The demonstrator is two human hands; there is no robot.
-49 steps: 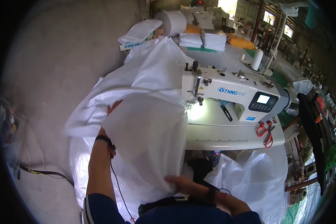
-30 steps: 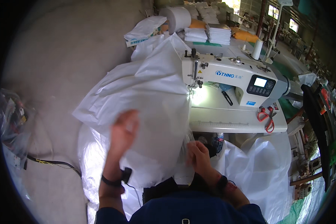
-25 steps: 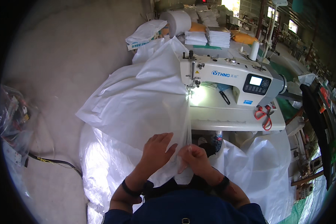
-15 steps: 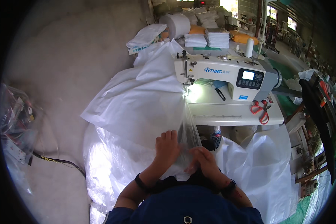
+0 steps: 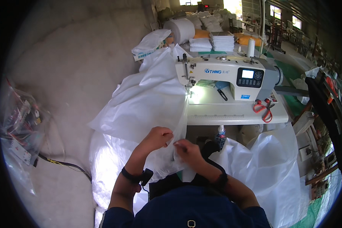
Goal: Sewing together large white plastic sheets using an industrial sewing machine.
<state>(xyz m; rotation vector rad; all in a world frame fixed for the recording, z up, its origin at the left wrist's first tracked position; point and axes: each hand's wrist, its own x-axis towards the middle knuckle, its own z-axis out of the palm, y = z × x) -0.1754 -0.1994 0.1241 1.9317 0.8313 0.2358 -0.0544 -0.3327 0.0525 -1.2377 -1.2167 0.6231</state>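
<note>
A large white plastic sheet point(image 5: 140, 102) hangs off the left of the sewing machine point(image 5: 220, 76), one edge running under its lit needle area. Below the machine bed, both my hands are over the near part of the sheet, a short gap between them. My left hand point(image 5: 155, 138) has its fingers curled in a pinch; whatever they hold is too small to make out. Closed at the sheet's near right edge is my right hand point(image 5: 189, 152), slightly blurred, with the thin material bunched below its fingertips.
On the machine bed lie red-handled scissors point(image 5: 265, 110) and a small black thread snipper point(image 5: 222, 94). A thread cone point(image 5: 251, 48) stands behind the machine. Folded white stacks point(image 5: 222, 41) and a white roll point(image 5: 180, 30) sit farther back. More white sheeting point(image 5: 266, 159) hangs at the right.
My left hand has shifted left and up, off its flat rest on the sheet, into a pinch. My right hand has moved left and up, and the sheet's right edge has swung left.
</note>
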